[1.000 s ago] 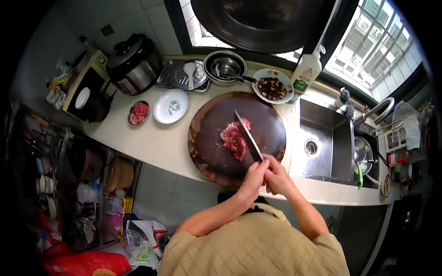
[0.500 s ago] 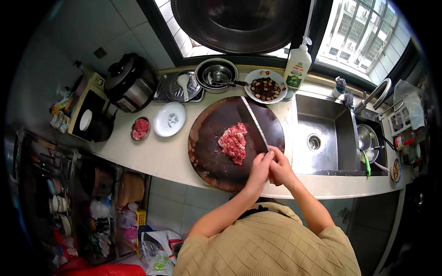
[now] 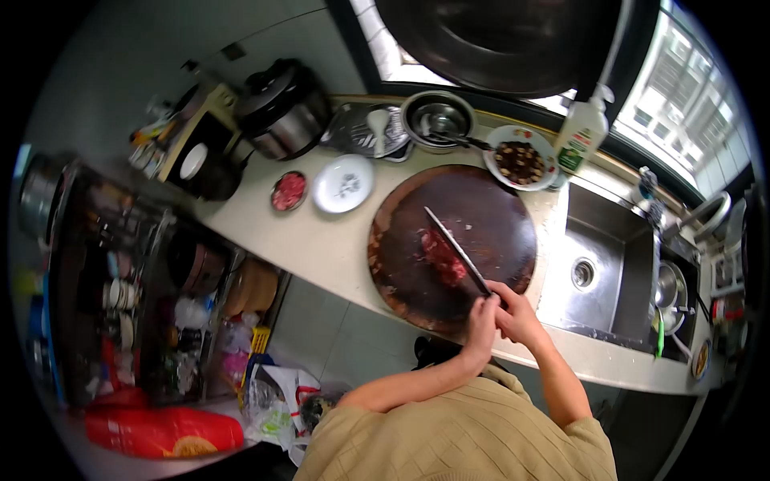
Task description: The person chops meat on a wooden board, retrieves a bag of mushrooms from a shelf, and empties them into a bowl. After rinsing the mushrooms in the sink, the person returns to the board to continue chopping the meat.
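A kitchen knife (image 3: pixel 455 245), seen nearly edge-on, slants over the round wooden chopping board (image 3: pixel 497 216). Its blade lies along the right side of a pile of minced red meat (image 3: pixel 439 258) and partly covers it. My right hand (image 3: pixel 517 315) is closed round the handle at the board's near edge. Against it, my left hand (image 3: pixel 481 327) is also closed at the handle; its fingers are partly hidden and blurred. A few small meat scraps stick to the board beside the blade.
Left of the board are a white plate (image 3: pixel 343 192) and a small bowl of meat (image 3: pixel 289 191). Behind stand metal bowls (image 3: pixel 417 100), a plate of sliced mushrooms (image 3: pixel 549 170) and a pump bottle (image 3: pixel 582 132). The sink (image 3: pixel 613 240) lies to the right.
The view has turned, shifting the counter rightwards in the picture. The knife has moved from beside the meat to over its right side, both hands going with it. The meat pile looks narrower.
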